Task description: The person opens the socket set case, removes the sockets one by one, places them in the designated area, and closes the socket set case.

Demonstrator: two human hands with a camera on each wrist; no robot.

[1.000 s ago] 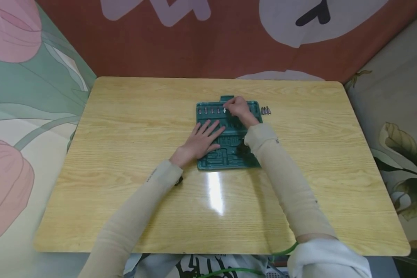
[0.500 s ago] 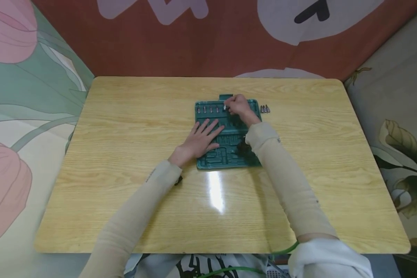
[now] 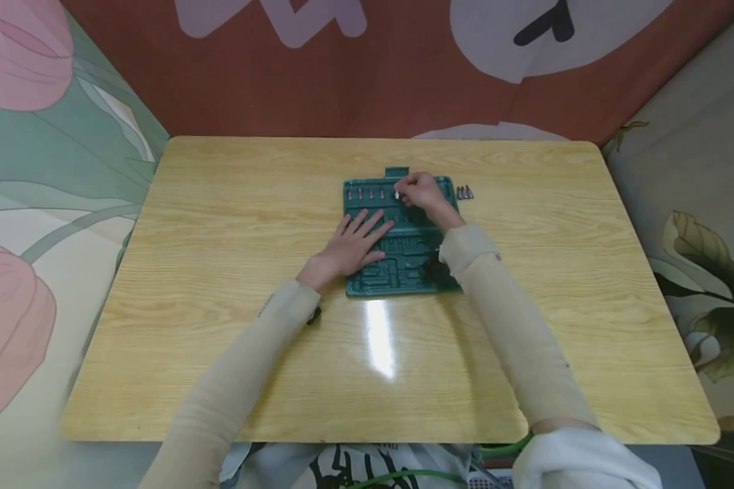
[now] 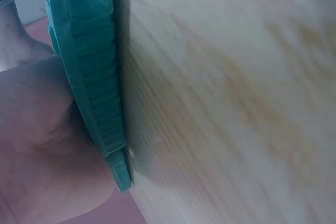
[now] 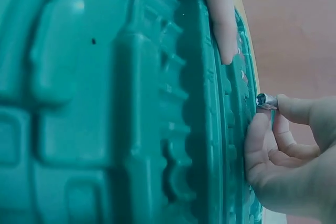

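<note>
Head view: nearest, a wide bare stretch of the wooden counter lies between its front edge and the green tool tray, with open wood on both sides. The left hand lies flat, fingers straight, on the tray's left half, pressing it down. Farther back, the right hand pinches a small metal bit at the tray's far row, beside four seated bits. Loose bits lie just off the tray's far right corner, well clear of the counter's back edge.
</note>
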